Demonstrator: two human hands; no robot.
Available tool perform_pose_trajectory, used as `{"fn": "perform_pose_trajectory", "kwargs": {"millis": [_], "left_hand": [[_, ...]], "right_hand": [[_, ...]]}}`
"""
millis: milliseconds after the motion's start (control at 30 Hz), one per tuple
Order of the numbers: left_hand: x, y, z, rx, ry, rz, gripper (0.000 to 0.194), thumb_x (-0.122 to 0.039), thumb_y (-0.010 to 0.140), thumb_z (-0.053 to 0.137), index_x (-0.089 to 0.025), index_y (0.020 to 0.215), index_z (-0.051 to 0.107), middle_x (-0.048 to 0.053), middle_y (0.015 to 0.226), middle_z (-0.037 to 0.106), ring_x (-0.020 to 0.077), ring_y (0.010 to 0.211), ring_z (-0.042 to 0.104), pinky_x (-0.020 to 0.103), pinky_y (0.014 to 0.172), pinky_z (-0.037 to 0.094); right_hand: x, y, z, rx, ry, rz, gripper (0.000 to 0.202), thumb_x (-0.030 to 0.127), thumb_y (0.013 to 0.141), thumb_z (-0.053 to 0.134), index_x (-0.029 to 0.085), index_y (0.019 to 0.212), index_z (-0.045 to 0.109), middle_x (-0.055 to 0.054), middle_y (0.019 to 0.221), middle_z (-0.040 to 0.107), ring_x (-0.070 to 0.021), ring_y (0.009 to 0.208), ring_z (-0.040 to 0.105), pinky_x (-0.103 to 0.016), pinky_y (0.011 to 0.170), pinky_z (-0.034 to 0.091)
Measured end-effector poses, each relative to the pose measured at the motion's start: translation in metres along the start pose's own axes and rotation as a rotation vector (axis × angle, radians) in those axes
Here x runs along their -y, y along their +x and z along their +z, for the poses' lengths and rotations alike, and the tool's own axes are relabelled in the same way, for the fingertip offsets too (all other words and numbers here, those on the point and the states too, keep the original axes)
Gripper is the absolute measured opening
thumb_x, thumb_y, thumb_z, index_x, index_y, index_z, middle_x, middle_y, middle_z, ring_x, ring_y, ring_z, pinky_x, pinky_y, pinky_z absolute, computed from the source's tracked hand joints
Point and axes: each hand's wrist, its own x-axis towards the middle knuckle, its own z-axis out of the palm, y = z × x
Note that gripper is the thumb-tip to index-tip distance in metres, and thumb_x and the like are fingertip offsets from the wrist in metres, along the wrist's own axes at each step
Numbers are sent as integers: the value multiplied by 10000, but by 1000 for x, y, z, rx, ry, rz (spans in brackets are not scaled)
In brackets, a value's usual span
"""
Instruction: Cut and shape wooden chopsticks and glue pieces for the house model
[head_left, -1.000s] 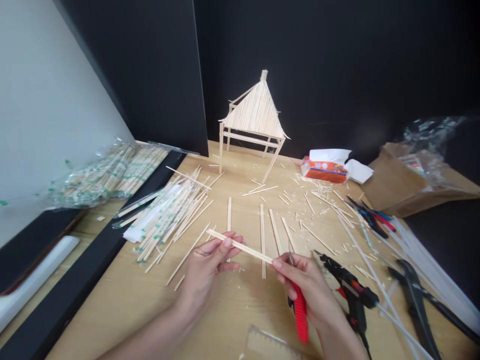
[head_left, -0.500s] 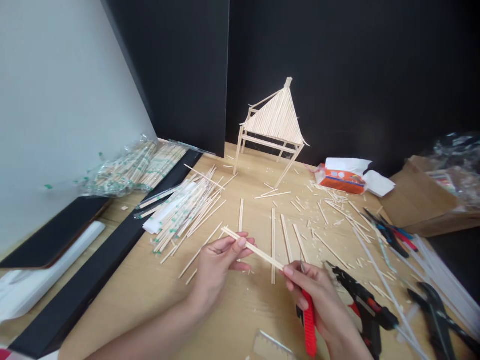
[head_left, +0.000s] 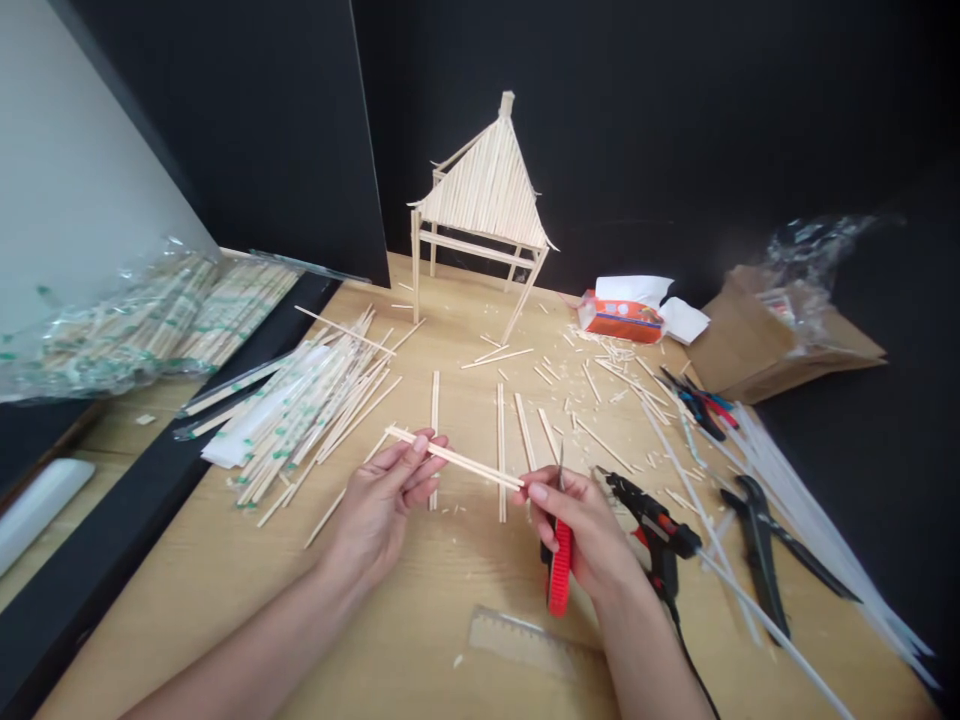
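A short bundle of pale wooden sticks [head_left: 469,463] is held between both hands above the table. My left hand [head_left: 390,490] pinches it near its left end, thumb on top. At the right end, the thumb and fingers of my right hand [head_left: 574,515] grip the bundle. That same hand also has a red-handled cutter [head_left: 559,570] tucked in its palm, the thin blade pointing up and away. Pairs of sticks [head_left: 501,450] lie on the table just beyond the hands. Farther back stands a stick-built pavilion model [head_left: 484,200] with a pointed roof.
Wrapped chopsticks [head_left: 300,410] lie at the left, with more in plastic bags [head_left: 127,325]. On the right are a glue gun [head_left: 656,520], black cutters [head_left: 761,560], glue sticks, pliers [head_left: 697,405] and a paper bag [head_left: 780,340]. A clear ruler [head_left: 525,640] lies in front.
The camera view has shifted right and slightly down, so the scene appears farther left and higher. Both hands keep their hold on the sticks, which look slightly more level.
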Motion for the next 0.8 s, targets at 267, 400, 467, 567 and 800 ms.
{"fn": "perform_pose_trajectory", "kwargs": {"millis": [267,400,467,567,800], "left_hand": [[1,-3,2,-23,-21,-44,157,-75,792,640,-117,935,689,76,906,743,138,711,721,110,502,567],[3,-2,1,-8,-28,-48,146,-78,802,631,-116,930,690,75,917,742,127,713,719,105,529,571],[3,-2,1,-19,-23,-29,149,-76,796,637,-116,930,689,74,914,743,130,721,719,107,534,572],[3,-2,2,-36,-20,-2,156,-67,771,660,-116,917,690,70,892,747,138,723,720,115,541,576],[4,-3,2,-41,-25,27,144,-85,741,693,-120,881,695,61,872,750,143,733,719,131,564,579]], "right_hand": [[-2,2,3,5,61,29,187,280,693,758,147,737,634,-7,626,659,-36,395,452,-119,341,305],[-2,2,4,-9,64,32,199,286,674,769,151,744,640,-4,623,665,-44,410,473,-123,349,320],[-3,2,5,-8,76,36,198,282,667,773,154,738,640,1,623,665,-45,415,483,-122,354,328],[-3,1,7,-3,86,53,205,277,657,781,151,732,638,4,619,663,-42,414,491,-118,352,324],[-3,2,7,-17,74,72,216,284,651,785,147,734,641,-1,616,653,-53,438,499,-122,356,324]]}}
